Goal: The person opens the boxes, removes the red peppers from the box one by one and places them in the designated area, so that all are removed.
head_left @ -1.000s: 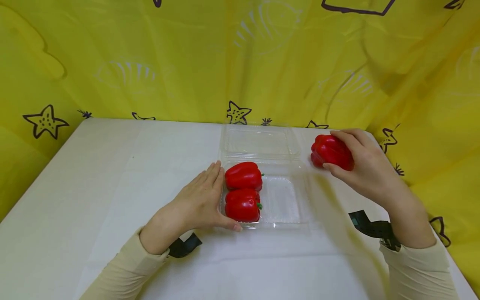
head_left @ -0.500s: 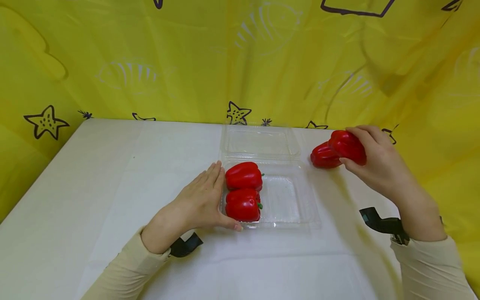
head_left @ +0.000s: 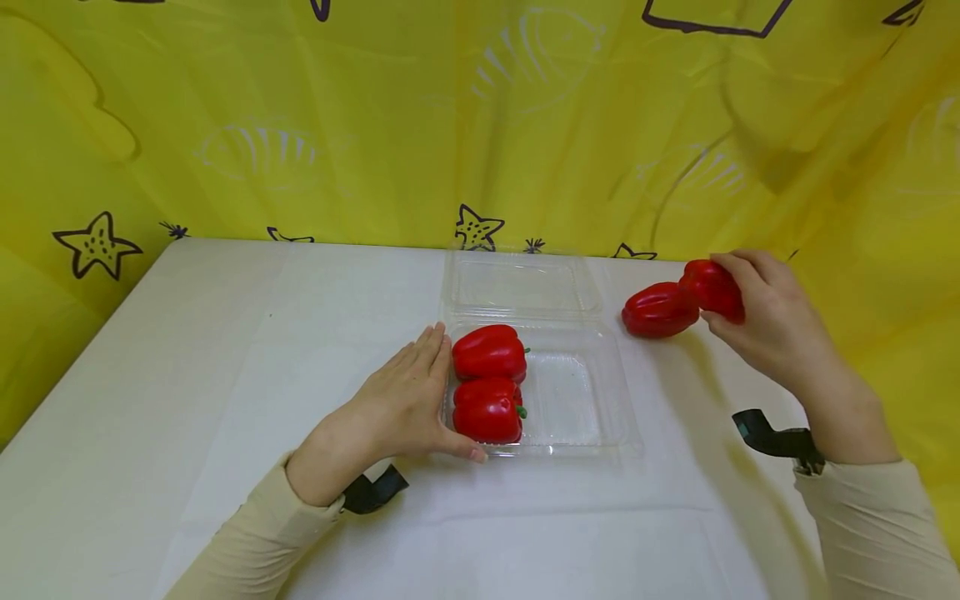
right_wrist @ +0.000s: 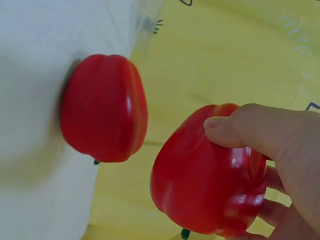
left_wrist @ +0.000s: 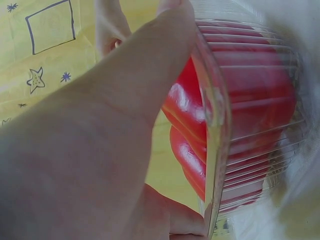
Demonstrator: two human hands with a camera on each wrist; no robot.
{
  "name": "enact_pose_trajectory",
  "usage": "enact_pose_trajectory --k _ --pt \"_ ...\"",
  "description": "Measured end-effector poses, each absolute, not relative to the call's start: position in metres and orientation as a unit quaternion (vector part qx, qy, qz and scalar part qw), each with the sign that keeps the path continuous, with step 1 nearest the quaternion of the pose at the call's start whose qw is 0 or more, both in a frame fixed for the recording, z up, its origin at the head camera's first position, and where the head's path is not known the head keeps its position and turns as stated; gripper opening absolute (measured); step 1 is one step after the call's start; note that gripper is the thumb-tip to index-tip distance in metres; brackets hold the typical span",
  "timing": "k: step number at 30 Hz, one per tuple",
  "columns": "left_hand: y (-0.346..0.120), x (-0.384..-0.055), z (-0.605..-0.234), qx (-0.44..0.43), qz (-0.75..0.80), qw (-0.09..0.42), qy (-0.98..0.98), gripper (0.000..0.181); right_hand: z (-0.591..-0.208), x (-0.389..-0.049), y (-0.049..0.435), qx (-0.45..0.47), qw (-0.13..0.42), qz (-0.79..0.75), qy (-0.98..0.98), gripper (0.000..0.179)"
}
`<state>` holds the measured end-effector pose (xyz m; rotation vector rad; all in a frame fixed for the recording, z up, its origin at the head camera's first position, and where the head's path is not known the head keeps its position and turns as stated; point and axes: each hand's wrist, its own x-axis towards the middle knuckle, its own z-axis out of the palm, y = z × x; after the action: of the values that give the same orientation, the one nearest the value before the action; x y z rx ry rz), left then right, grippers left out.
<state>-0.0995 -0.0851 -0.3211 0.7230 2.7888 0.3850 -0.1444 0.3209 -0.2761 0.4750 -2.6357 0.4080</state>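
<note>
In the head view, my right hand grips a red bell pepper between thumb and fingers. The right wrist view shows this pepper raised, its green stem pointing down. Just left of it, a second red bell pepper lies on the table. My left hand rests with straight fingers along the left side of a clear plastic clamshell container, its thumb at the front edge. Inside, on the left half, an upper bell pepper and a lower bell pepper lie one behind the other.
The container's clear lid lies folded back toward the curtain. A yellow patterned curtain hangs along the back and right side of the white table. Each wrist wears a black strap.
My right hand has lifted its bell pepper and shifted it to the right, uncovering the one on the table. The left hand and the container have stayed in place.
</note>
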Motion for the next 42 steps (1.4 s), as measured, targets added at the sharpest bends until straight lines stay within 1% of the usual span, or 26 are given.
enact_pose_trajectory --k 7,19,28,38,42 --pt "-0.085 -0.099 -0.321 0.247 0.137 0.118 0.952 0.136 -0.283 -0.151 0.334 0.152 0.205 0.141 -0.957 0.068" --pt "-0.085 -0.099 -0.320 0.246 0.135 0.120 0.952 0.136 -0.296 -0.161 0.356 0.123 0.160 0.116 -0.972 0.065" --pt "-0.086 -0.099 -0.320 0.239 0.135 0.126 0.953 0.136 -0.302 -0.172 0.364 0.134 0.112 0.061 -0.983 0.064" --pt "-0.085 -0.100 -0.318 0.240 0.134 0.129 0.953 0.135 -0.305 -0.181 0.368 0.098 0.010 0.055 -0.994 0.061" --pt "-0.085 -0.100 -0.318 0.238 0.136 0.132 0.953 0.134 -0.306 -0.184 0.371 0.102 -0.005 0.051 -0.993 0.060"
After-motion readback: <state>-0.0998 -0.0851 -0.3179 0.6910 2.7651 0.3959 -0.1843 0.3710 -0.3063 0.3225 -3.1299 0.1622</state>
